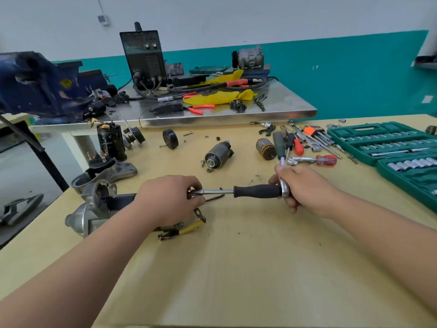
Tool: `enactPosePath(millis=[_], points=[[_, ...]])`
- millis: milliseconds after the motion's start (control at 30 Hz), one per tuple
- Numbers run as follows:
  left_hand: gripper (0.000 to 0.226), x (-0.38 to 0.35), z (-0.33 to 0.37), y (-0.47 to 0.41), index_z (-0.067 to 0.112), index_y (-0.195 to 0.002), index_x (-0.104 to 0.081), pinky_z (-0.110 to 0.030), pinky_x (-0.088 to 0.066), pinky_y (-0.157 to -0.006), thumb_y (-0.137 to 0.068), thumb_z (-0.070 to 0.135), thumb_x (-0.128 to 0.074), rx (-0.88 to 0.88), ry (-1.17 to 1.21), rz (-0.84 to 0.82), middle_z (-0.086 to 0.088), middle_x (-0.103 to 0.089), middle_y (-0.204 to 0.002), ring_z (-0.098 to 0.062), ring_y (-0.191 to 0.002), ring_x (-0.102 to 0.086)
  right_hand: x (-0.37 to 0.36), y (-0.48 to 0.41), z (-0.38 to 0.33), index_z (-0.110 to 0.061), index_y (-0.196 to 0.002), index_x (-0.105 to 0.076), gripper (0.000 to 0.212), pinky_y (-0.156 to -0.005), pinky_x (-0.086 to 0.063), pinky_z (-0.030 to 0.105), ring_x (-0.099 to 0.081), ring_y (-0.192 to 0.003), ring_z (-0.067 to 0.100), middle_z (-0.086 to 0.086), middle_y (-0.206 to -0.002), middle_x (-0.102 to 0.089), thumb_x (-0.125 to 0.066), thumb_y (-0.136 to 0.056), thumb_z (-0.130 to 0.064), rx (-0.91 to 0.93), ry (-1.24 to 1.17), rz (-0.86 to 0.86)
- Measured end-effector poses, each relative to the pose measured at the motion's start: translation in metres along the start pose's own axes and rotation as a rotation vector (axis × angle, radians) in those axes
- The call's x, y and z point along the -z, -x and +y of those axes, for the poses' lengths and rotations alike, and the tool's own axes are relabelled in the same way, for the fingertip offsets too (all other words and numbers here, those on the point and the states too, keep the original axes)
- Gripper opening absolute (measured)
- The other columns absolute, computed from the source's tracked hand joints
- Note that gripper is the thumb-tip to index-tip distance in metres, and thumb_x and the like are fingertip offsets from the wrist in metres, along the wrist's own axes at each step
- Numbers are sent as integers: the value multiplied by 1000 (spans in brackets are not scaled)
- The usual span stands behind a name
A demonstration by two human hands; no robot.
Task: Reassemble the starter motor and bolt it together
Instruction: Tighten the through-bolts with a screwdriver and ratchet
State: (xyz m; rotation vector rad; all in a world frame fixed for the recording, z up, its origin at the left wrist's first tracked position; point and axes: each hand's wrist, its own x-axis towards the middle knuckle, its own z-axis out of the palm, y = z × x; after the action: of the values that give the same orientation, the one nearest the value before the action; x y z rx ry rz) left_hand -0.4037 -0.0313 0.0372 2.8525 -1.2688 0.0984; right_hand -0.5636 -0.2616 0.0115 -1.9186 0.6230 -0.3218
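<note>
The starter motor lies on its side at the left of the wooden bench, aluminium nose housing to the left, dark body running right under my left hand. My left hand covers the motor's rear end and its fingers curl round the tip of a socket driver. The driver has a black handle and lies level, pointing left at the motor. My right hand grips the driver's chrome end. A yellow-sleeved lead with a ring terminal hangs below the motor.
A solenoid, an armature, a black end cap and another stripped starter lie further back. Screwdrivers and wrenches sit at the right beside a green socket set. A blue vise stands at far left.
</note>
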Motion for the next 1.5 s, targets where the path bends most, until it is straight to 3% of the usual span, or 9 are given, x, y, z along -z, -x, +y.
enactPosePath(millis=[133,300,433,533,733,933,1133,1300,1500], points=[[31,-2,-1,-1,43,-110,-60,-28,-49,-62,-95,61,-41,0,12,-10,16,-60,-90,-6,-79,-54,4,5,-2,-14,-100,-66,32,-46,-47,28,-52,-46,15,-1,-55,-58,-43,-101,-36,-17,-3,-110],[31,0,-3,-4,42,-110,-61,-26,-38,-53,-97,59,-40,5,36,-41,17,-56,-77,-3,-70,-50,17,17,15,-37,-105,-64,27,-69,-44,1,-63,-88,-10,-33,-94,-65,-66,-90,-15,333,208,-73],[30,0,-2,0,43,-115,-56,-27,-44,-62,-94,61,-45,-22,25,10,20,-56,-99,-7,-84,-54,3,11,11,-13,-99,-68,17,-55,-52,20,-64,-56,13,-8,-66,-66,-56,-97,-24,148,-191,-13],[27,-3,-1,3,43,-112,-55,-27,-41,-61,-94,60,-46,-26,32,43,19,-53,-101,-8,-87,-53,3,7,10,-7,-92,-67,34,-47,-48,23,-55,-46,14,-1,-55,-62,-50,-98,-35,55,-98,-27],[29,-1,-2,-1,43,-110,-60,-27,-47,-61,-95,61,-42,29,46,1,16,-62,-90,-5,-77,-53,19,17,21,-42,-101,-69,26,-77,-43,3,-61,-96,-8,-29,-101,-66,-72,-85,-22,433,310,-45],[31,-3,-3,3,45,-114,-54,-27,-43,-60,-92,65,-44,0,10,29,18,-58,-99,-8,-83,-54,-1,6,18,-12,-90,-71,33,-40,-40,21,-51,-43,14,2,-61,-64,-46,-100,-32,141,-73,-19],[29,-2,-3,-1,42,-108,-59,-27,-45,-59,-92,63,-46,22,15,6,17,-58,-84,-2,-73,-50,13,21,19,-39,-107,-68,31,-80,-48,12,-67,-86,0,-13,-89,-71,-66,-90,-13,412,184,-85],[28,-2,-2,2,42,-104,-59,-26,-44,-59,-89,64,-49,31,-4,26,16,-61,-88,-7,-78,-54,0,13,7,-11,-94,-68,39,-40,-40,24,-49,-42,15,5,-62,-64,-40,-101,-38,92,-154,-61],[30,-1,-2,6,41,-107,-59,-31,-53,-68,-90,64,-50,28,2,17,15,-62,-92,-11,-82,-56,14,26,16,-38,-102,-70,32,-77,-45,5,-64,-88,-7,-19,-94,-70,-70,-85,-11,365,129,-112]])
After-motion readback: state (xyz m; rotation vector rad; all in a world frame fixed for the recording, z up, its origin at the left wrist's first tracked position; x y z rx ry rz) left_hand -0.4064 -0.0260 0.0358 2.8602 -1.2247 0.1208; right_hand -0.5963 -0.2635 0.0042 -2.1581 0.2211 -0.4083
